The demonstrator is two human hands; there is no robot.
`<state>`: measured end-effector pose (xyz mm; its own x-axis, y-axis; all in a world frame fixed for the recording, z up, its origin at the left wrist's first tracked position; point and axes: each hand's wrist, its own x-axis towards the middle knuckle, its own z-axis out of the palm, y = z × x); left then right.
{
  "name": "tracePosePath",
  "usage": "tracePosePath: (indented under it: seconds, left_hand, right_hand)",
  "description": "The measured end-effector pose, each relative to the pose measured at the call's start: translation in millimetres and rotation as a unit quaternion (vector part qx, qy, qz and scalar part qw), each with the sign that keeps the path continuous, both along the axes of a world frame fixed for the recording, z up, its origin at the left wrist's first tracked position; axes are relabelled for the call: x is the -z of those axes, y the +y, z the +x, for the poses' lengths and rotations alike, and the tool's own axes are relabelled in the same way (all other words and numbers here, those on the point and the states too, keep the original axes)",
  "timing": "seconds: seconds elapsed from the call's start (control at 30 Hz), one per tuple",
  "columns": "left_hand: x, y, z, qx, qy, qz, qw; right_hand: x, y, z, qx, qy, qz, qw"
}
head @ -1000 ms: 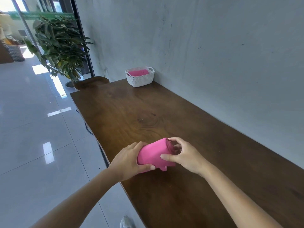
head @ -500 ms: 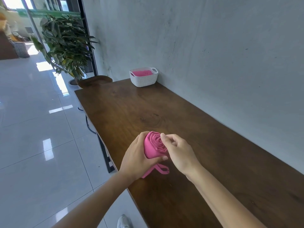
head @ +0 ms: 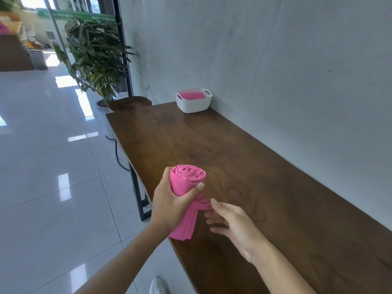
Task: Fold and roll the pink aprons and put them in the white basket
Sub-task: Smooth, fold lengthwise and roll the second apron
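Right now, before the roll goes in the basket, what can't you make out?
Head view only.
White basket: its wall hides how many aprons lie inside; only a pink top shows.
Rolled apron: the left hand covers its left side.
Strap: too small to tell whether the right hand pinches or only touches it.
Table: near end cut off by the bottom edge.

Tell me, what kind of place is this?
Probably a café or shop, not a home: a glossy white tiled floor, a long wooden table along a grey wall, and a big potted plant.
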<state>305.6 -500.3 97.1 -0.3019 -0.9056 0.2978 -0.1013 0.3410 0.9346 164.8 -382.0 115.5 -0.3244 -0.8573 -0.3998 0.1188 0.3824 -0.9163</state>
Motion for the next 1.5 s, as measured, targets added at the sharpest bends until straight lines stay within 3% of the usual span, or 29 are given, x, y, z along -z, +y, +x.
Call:
tracePosePath:
  seconds: [0.17,0.27,0.43,0.57,0.87,1.17,1.33,1.5]
  left_hand:
    - [-0.7,0.5,10.7,-0.019,0.004,0.017,1.000]
    - [1.8,-0.7,16.8,-0.027,0.011,0.030,0.999]
    - [7.3,1.9,22.6,-0.029,-0.008,0.041,0.999]
    - [11.6,2.7,26.7,-0.048,0.011,0.070,0.996]
    - [11.7,-1.3,35.7,-0.061,0.037,0.115,0.991]
    - [3.6,-32.4,38.0,-0.020,0.043,0.119,0.992]
    - [-3.9,-71.4,43.8,0.006,0.036,0.121,0.992]
    - [-11.5,-121.6,54.9,0.085,-0.007,0.112,0.990]
  right_hand:
    - [-5.4,-5.0,14.4,0.039,-0.130,-0.025,0.990]
    - [-9.3,-6.5,23.8,0.083,-0.259,-0.045,0.961]
    - [-10.5,-5.3,36.3,0.133,-0.350,-0.090,0.923]
    - [-15.5,-5.0,36.6,0.192,-0.375,-0.141,0.896]
    - [-21.3,-24.8,35.9,0.237,-0.398,-0.138,0.875]
    - [-15.3,-69.9,52.7,0.229,-0.293,-0.179,0.911]
    - [-15.1,-108.4,57.9,0.197,-0.137,-0.194,0.951]
    - [-12.2,-151.2,64.3,0.089,-0.012,-0.182,0.979]
